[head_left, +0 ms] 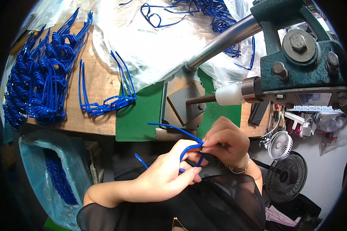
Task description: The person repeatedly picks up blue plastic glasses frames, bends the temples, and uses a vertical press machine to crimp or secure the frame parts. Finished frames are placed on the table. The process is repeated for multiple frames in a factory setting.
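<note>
My left hand (158, 178) is closed round a blue eyeglass frame (188, 148) in front of my lap. One temple of the frame points up and left toward the press, and the tip of the other sticks out beyond the back of my left hand. My right hand (230, 141) pinches the frame with thumb and fingertips near the corner where a temple meets the front. Whether a small part also sits in that pinch is hidden. Just beyond both hands stands a green bench press (304, 61), with a dark metal plate (185, 102) on its base.
Left on the wooden table (100, 46) lie a large heap of blue frames (46, 81) and a smaller stack (108, 106). More frames (156, 17) rest on clear plastic sheeting (142, 50). A lined blue bin (31, 154) stands lower left; fans (285, 175) stand at right.
</note>
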Tool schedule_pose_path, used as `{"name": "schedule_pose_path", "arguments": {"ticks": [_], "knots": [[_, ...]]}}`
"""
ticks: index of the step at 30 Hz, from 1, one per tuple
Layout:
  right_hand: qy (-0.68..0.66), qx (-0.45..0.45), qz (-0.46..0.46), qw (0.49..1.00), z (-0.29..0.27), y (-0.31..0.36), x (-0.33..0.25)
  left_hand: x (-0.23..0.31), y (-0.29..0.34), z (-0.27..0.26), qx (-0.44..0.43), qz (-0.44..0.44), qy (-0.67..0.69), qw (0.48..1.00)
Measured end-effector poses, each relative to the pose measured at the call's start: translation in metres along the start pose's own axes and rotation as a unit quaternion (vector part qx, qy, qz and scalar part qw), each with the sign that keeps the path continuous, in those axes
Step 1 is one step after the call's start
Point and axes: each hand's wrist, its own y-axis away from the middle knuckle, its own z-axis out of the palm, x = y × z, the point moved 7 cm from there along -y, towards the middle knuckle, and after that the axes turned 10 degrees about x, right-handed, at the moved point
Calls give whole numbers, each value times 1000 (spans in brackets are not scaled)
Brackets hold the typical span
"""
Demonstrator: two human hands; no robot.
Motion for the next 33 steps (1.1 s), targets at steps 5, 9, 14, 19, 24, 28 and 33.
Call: {"name": "schedule_pose_path", "arguments": {"ticks": [5,9,14,19,24,28,33], "knots": [[31,-33,-33,998,3,-3,-5,-2,3,-1,16,42,-67,997],[84,-29,-70,994,6,-2,-12,-1,3,0,23,43,-93,994],[46,-5,-58,997,-1,1,-16,-1,3,4,-15,-16,17,1000],[-1,-12,-15,1000,-3,2,-7,-1,3,3,-8,-1,-11,1000],[24,0,-7,1000,0,2,-6,3,2,3,24,63,-112,991],[42,4,-16,999,1,3,-9,-1,3,3,15,49,-74,996],[39,-32,-51,997,-1,-3,-16,-1,5,3,-12,-14,13,1000]]}}
